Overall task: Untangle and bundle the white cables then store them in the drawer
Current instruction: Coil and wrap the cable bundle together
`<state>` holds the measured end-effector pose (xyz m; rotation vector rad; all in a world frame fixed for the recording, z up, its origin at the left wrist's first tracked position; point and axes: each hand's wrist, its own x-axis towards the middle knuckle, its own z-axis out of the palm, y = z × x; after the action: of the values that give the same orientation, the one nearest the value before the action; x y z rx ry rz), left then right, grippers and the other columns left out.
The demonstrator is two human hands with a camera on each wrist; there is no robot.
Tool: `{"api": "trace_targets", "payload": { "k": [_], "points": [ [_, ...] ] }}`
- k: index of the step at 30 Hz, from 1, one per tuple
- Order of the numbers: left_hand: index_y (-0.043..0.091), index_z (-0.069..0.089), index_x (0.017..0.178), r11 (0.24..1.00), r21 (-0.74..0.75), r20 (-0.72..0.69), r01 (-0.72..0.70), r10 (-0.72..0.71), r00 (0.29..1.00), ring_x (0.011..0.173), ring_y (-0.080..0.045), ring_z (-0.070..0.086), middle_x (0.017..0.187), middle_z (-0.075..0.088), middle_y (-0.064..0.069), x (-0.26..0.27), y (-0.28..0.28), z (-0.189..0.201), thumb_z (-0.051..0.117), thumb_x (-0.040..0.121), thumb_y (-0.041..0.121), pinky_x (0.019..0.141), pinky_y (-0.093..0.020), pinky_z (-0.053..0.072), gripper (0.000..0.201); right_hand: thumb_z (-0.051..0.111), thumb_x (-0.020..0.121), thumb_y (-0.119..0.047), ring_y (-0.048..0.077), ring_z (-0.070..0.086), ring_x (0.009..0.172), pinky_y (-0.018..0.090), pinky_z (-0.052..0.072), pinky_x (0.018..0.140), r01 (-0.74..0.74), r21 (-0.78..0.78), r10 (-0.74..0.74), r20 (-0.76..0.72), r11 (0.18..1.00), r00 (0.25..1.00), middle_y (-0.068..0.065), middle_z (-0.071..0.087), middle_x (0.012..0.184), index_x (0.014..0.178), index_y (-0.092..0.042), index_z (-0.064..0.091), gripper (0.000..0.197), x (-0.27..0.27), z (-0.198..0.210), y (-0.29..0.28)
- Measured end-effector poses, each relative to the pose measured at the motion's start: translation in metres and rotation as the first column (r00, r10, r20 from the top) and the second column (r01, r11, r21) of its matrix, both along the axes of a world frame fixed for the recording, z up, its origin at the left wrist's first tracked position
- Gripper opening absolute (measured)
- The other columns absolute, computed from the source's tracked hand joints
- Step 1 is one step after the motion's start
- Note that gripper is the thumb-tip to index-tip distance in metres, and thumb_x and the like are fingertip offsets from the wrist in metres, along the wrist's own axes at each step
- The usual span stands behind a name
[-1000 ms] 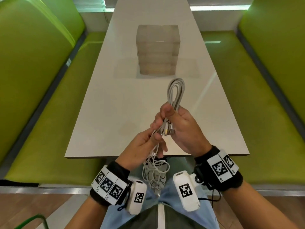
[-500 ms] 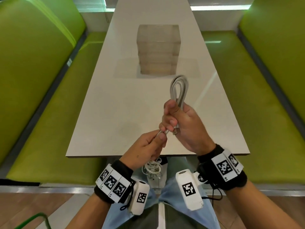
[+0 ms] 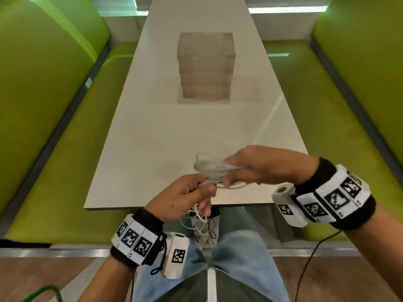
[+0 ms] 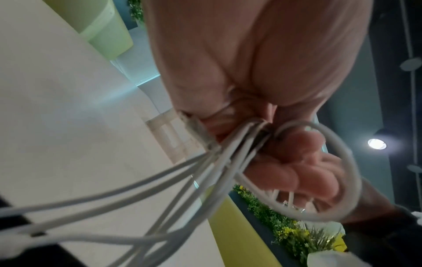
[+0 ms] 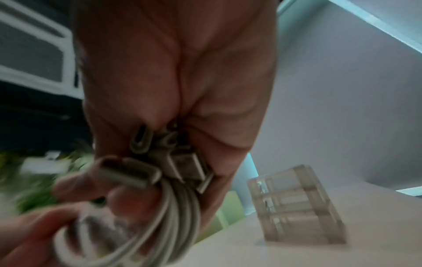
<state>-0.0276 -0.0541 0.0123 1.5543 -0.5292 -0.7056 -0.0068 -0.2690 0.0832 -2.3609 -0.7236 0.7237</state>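
My right hand (image 3: 237, 171) grips a folded bundle of white cables (image 3: 209, 165), which lies sideways over the table's near edge with its loop end pointing left. In the right wrist view several plugs (image 5: 169, 159) stick out of that fist and the cable strands (image 5: 180, 216) run down past the fingers. My left hand (image 3: 196, 190) pinches loose white cable strands (image 4: 205, 173) just below the bundle; one strand loops round (image 4: 342, 162) the right hand's fingers. More tangled cable (image 3: 200, 221) hangs from the left hand towards my lap. The clear drawer unit (image 3: 206, 66) stands mid-table, its drawers closed.
The long white table (image 3: 152, 138) runs away from me between two green benches (image 3: 54, 171), (image 3: 327, 138). I stand at its near end. A thin black wire (image 3: 309, 258) hangs from my right wrist band.
My right hand has turned the bundle from upright to sideways, loop now pointing left, and swung its wrist out to the right. The left hand stays pinching the loose strands just below it.
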Motion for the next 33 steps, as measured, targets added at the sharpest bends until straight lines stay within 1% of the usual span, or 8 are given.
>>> {"api": "trace_targets", "payload": {
  "k": [5, 10, 14, 16, 20, 24, 28, 33],
  "points": [
    [0.021, 0.063, 0.083, 1.000, 0.003, -0.005, 0.014, -0.014, 1.000, 0.047, -0.011, 0.043, 0.053, 0.044, 0.008, -0.001, 0.001, 0.001, 0.055, 0.092, 0.033, 0.053, -0.023, 0.040, 0.017, 0.062, 0.088, -0.035, 0.007, 0.045, 0.056, 0.021, 0.034, 0.056, -0.086, -0.085, 0.093, 0.084, 0.993, 0.992, -0.005, 0.056, 0.065, 0.077, -0.020, 0.057, 0.020, -0.005, -0.007, 0.006],
    [0.021, 0.067, 0.096, 0.997, -0.053, 0.078, 0.065, -0.061, 0.995, 0.055, -0.012, 0.040, 0.061, 0.047, 0.006, 0.001, 0.007, -0.001, 0.052, 0.085, 0.061, 0.057, -0.025, 0.035, 0.044, 0.048, 0.094, -0.041, 0.009, 0.041, 0.081, 0.022, 0.032, 0.071, -0.153, -0.140, 0.191, 0.325, 0.978, 0.926, -0.002, 0.050, 0.088, 0.098, -0.023, 0.064, 0.025, -0.015, -0.012, 0.007],
    [0.005, 0.066, 0.109, 0.977, -0.202, -0.250, 0.069, -0.120, 0.961, 0.058, -0.013, 0.050, 0.069, 0.056, -0.009, 0.003, 0.011, -0.001, 0.041, 0.062, 0.090, 0.054, -0.023, 0.039, 0.101, 0.033, 0.094, -0.047, 0.021, 0.048, 0.104, 0.037, 0.042, 0.090, -0.200, -0.233, 0.280, 0.393, 0.952, 0.876, 0.001, 0.058, 0.113, 0.102, -0.025, 0.061, 0.036, -0.013, -0.018, 0.005],
    [-0.007, 0.063, 0.112, 0.969, -0.231, -0.397, 0.083, -0.172, 0.902, 0.066, -0.022, 0.063, 0.079, 0.068, -0.017, 0.005, 0.012, 0.004, 0.029, 0.056, 0.095, 0.063, -0.028, 0.050, 0.122, 0.044, 0.095, -0.033, 0.020, 0.058, 0.095, 0.039, 0.044, 0.088, -0.246, -0.219, 0.313, 0.360, 0.944, 0.879, -0.006, 0.066, 0.099, 0.099, -0.027, 0.059, 0.016, -0.014, -0.016, 0.008],
    [0.001, 0.072, 0.095, 0.982, 0.101, -0.289, 0.161, -0.126, 0.949, 0.078, -0.035, 0.070, 0.086, 0.072, -0.023, 0.005, -0.001, 0.012, 0.037, 0.081, 0.075, 0.080, -0.040, 0.054, 0.084, 0.050, 0.091, -0.019, 0.022, 0.061, 0.086, 0.036, 0.037, 0.091, -0.281, -0.418, 0.445, 0.372, 0.864, 0.815, -0.004, 0.069, 0.091, 0.103, -0.024, 0.056, 0.015, -0.018, -0.017, 0.025],
    [0.003, 0.067, 0.082, 0.928, 0.317, -0.159, 0.195, -0.151, 0.976, 0.051, -0.017, 0.055, 0.056, 0.062, -0.001, -0.003, -0.008, 0.010, 0.065, 0.086, 0.039, 0.060, -0.027, 0.044, 0.035, 0.047, 0.093, -0.022, 0.020, 0.061, 0.075, 0.037, 0.048, 0.081, -0.333, -0.372, 0.413, 0.159, 0.866, 0.897, 0.000, 0.069, 0.088, 0.104, -0.020, 0.056, 0.014, -0.017, -0.016, 0.030],
    [0.001, 0.066, 0.093, 0.955, 0.208, -0.157, 0.210, -0.179, 0.971, 0.045, -0.013, 0.037, 0.063, 0.052, -0.020, -0.005, -0.001, 0.011, 0.062, 0.084, 0.045, 0.046, -0.021, 0.032, 0.045, 0.059, 0.091, -0.021, 0.002, 0.051, 0.058, 0.010, 0.040, 0.057, -0.247, 0.010, 0.241, -0.254, 0.969, 0.937, -0.003, 0.061, 0.072, 0.097, -0.015, 0.061, 0.009, -0.014, -0.014, 0.025],
    [-0.013, 0.059, 0.102, 0.959, 0.170, -0.150, 0.229, -0.204, 0.967, 0.044, -0.010, 0.035, 0.058, 0.040, -0.011, -0.004, -0.001, 0.008, 0.055, 0.085, 0.048, 0.046, -0.021, 0.031, 0.064, 0.060, 0.091, -0.026, 0.000, 0.049, 0.053, 0.008, 0.035, 0.052, -0.212, 0.066, 0.222, -0.309, 0.975, 0.925, -0.007, 0.054, 0.061, 0.092, -0.016, 0.060, 0.010, -0.017, -0.016, 0.023]
  ]
}}
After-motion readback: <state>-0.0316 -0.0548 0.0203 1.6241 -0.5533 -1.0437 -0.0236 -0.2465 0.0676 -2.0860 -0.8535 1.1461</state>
